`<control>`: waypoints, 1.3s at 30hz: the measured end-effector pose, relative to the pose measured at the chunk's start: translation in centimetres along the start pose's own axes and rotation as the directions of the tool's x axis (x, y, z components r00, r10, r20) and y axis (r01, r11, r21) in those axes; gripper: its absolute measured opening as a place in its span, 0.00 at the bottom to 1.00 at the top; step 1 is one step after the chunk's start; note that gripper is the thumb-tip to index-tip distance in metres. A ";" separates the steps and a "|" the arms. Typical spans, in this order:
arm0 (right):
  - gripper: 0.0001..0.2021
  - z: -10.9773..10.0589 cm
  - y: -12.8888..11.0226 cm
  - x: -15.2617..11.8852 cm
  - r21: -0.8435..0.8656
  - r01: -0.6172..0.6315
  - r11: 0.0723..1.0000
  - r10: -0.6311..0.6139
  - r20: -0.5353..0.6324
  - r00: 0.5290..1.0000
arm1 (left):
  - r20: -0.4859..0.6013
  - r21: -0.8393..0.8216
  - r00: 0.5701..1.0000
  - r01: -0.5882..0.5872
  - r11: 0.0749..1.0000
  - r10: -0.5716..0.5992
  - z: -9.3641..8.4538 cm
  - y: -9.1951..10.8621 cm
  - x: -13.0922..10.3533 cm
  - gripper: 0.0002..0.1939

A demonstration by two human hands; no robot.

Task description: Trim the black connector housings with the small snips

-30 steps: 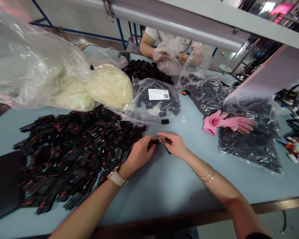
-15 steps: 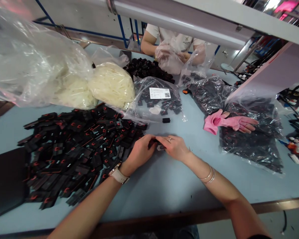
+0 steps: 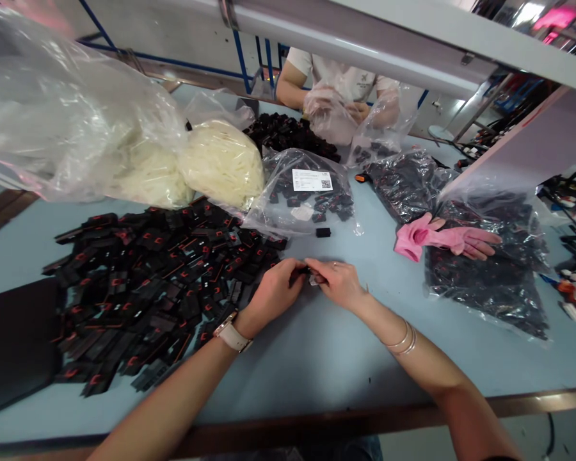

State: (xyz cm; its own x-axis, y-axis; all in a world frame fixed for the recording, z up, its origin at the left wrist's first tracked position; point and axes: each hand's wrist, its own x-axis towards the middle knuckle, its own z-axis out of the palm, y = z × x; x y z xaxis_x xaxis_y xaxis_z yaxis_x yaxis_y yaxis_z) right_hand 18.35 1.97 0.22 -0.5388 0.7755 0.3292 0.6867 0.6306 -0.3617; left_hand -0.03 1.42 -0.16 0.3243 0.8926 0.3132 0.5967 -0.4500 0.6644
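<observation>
Our left grip [image 3: 284, 282] and right grip [image 3: 340, 285] meet with curled fingers, the tips pinched together around a small part [image 3: 312, 280], dark with a pale, glinting bit showing by the right fingers. Most of it is hidden, so we cannot tell its full shape, or whether it is one piece or two. The part sits between the two grips, just above the smooth, pale blue desk [image 3: 360, 358].

Just beyond the grips we see a small black block [image 3: 323, 232] lying alone, and behind it a clear, crinkled bag [image 3: 269, 214] of black pieces with a flat white label [image 3: 313, 180]. Left of the left grip spreads a loose heap [image 3: 163, 275] of long, angular black parts, many with orange-red clips. Right of the right grip, soft pink gloves [image 3: 420, 238] lie across glossy, creased plastic full of dark pieces.

Farther off, beyond and left of the grips, a rounded, shiny bag [image 3: 223, 163] bulges with cream-coloured contents. Beyond both grips, across the desk, a co-worker [image 3: 360, 80] in a pale top handles thin, clear plastic.
</observation>
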 end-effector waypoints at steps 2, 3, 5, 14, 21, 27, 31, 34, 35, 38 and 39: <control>0.22 0.2 0.2 0.0 0.094 -0.038 0.995 0.043 -0.053 0.998 | 0.000 -0.009 1.000 -0.002 1.000 0.002 0.0 0.0 0.0 0.06; 0.23 0.3 0.3 0.0 0.135 -0.049 0.990 0.059 -0.071 0.996 | -0.003 -0.011 1.000 -0.002 1.000 0.002 0.1 0.1 0.0 0.06; 0.23 0.3 0.3 0.0 0.184 -0.063 0.981 0.079 -0.084 0.993 | -0.009 -0.017 1.000 -0.004 1.000 0.003 0.1 0.1 0.1 0.07; 0.20 0.4 0.3 0.0 0.130 -0.056 0.990 0.078 -0.171 0.982 | -0.042 -0.005 0.997 -0.059 0.998 0.059 0.2 0.0 0.0 0.06; 0.20 0.0 0.1 -0.3 -0.081 0.133 0.988 -0.137 -0.045 0.990 | -0.024 0.009 0.999 -0.046 0.999 0.046 0.2 0.1 0.0 0.05; 0.16 -0.3 -0.7 0.0 -0.109 0.132 0.985 -0.133 -0.008 0.991 | -0.027 0.037 0.998 -0.047 0.998 0.048 0.2 -0.1 -0.1 0.04; 0.13 0.1 -0.5 0.1 -0.030 0.062 0.998 -0.064 -0.072 0.995 | -0.024 0.010 0.998 -0.052 0.999 0.053 0.2 -0.1 0.0 0.06; 0.11 0.3 -0.5 0.0 0.020 0.019 1.000 -0.017 -0.071 0.997 | -0.007 0.008 0.999 -0.048 0.999 0.048 0.2 -0.1 -0.1 0.06; 0.11 0.3 -0.4 0.0 0.033 0.013 0.999 -0.011 -0.068 0.998 | -0.002 0.009 0.999 -0.051 0.999 0.051 0.2 -0.1 -0.1 0.07; 0.14 0.6 -0.3 0.0 0.084 -0.009 0.996 0.018 -0.100 0.995 | 0.001 0.007 0.998 -0.056 0.998 0.056 0.2 -0.2 -0.2 0.07; 0.14 0.6 -0.3 -0.1 0.103 -0.026 0.994 0.039 -0.127 0.991 | 0.000 0.007 0.999 -0.053 0.999 0.053 0.2 -0.3 -0.2 0.07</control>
State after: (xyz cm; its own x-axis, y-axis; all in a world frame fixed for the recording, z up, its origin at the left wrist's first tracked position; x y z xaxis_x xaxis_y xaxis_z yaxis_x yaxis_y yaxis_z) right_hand 17.87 1.75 -0.25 -0.4454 0.7894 0.4225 0.6465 0.6100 -0.4582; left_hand -0.11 1.39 -0.54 0.3551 0.8676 0.3483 0.5839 -0.4967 0.6421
